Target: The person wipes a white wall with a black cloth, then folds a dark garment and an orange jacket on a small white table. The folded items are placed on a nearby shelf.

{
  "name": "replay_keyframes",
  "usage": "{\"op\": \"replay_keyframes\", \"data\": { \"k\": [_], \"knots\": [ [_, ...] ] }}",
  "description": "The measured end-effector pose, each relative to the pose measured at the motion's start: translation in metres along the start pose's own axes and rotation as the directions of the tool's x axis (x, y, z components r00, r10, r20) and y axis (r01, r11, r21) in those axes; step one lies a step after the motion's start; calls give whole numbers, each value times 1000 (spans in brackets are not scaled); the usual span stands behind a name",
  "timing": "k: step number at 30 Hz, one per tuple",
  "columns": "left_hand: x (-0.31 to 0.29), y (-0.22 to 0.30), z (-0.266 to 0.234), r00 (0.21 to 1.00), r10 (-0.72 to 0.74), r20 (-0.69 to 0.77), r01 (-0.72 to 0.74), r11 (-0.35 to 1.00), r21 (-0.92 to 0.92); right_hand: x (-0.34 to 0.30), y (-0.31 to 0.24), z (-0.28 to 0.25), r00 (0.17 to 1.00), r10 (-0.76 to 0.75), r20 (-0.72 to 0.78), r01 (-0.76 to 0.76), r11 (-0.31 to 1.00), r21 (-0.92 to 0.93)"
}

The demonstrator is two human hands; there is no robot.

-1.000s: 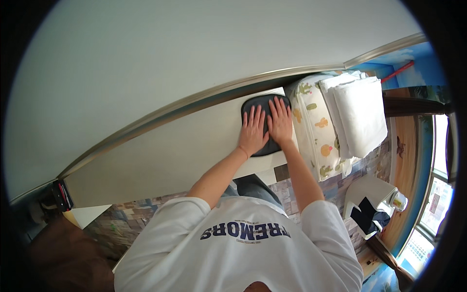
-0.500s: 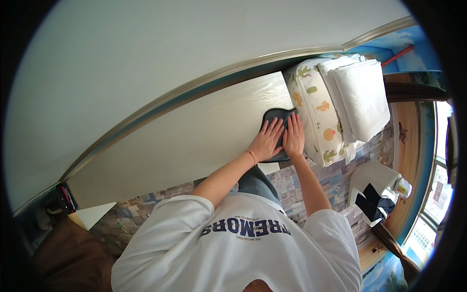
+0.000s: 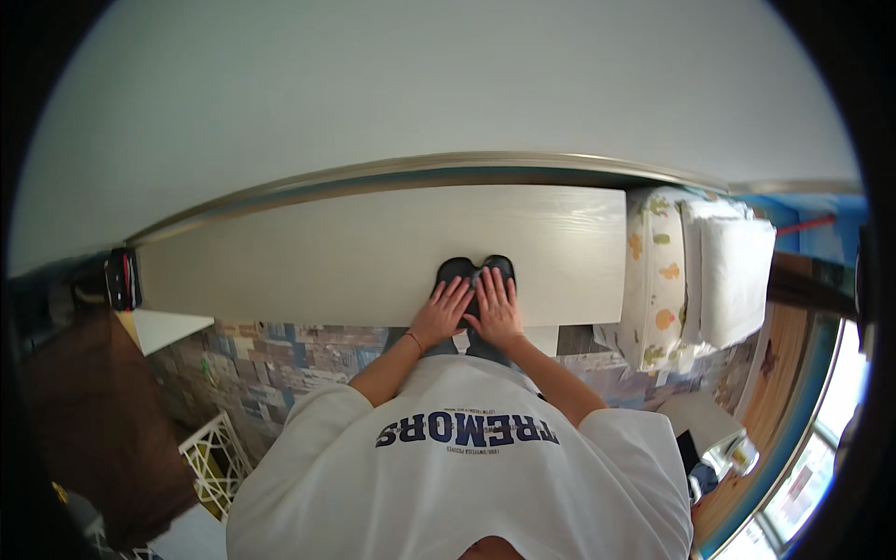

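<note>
A black, soft-looking thing (image 3: 454, 268) with two rounded lobes at its far edge lies on the long cream-white wooden surface (image 3: 308, 252), near its front edge. I cannot make out its kind, as my hands cover much of it. My left hand (image 3: 442, 315) lies flat over its left half, fingers stretched forward and slightly spread. Beside it, my right hand (image 3: 497, 315) presses flat on the right half, fingers extended and thumb pointing toward the left hand. Neither hand grips it.
At the right end stands a cactus-patterned fabric storage bag (image 3: 655, 289), with folded white cloth (image 3: 737, 280) against it. A dark object with a red edge (image 3: 122, 278) sits at the left end. Lower left are brown fabric (image 3: 103, 420) and a white lattice basket (image 3: 217, 459).
The black thing and both hands are now farther left along the surface, away from the patterned bag. The view has also turned, so the surface appears level.
</note>
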State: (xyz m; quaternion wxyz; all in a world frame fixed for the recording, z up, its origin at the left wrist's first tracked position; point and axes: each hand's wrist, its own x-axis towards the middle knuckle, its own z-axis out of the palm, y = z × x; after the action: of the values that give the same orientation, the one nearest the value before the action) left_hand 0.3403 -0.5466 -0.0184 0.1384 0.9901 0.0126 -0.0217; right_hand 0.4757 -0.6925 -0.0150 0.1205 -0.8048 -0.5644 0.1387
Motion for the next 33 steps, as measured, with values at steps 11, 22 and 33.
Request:
{"op": "replay_keyframes", "data": {
  "k": [11, 22, 33],
  "knots": [
    [-131, -60, -34, 789, -610, -73, 614, 786, 71, 116, -101, 14, 907, -421, -2, 421, 905, 67],
    [-95, 49, 126, -341, -894, 290, 370, -411, -833, 62, -75, -32, 899, -408, 157, 408, 912, 32],
    [4, 33, 45, 237, -791, 564, -909, -385, -158, 157, -78, -3, 313, -880, 357, 908, 388, 161]
  ]
}}
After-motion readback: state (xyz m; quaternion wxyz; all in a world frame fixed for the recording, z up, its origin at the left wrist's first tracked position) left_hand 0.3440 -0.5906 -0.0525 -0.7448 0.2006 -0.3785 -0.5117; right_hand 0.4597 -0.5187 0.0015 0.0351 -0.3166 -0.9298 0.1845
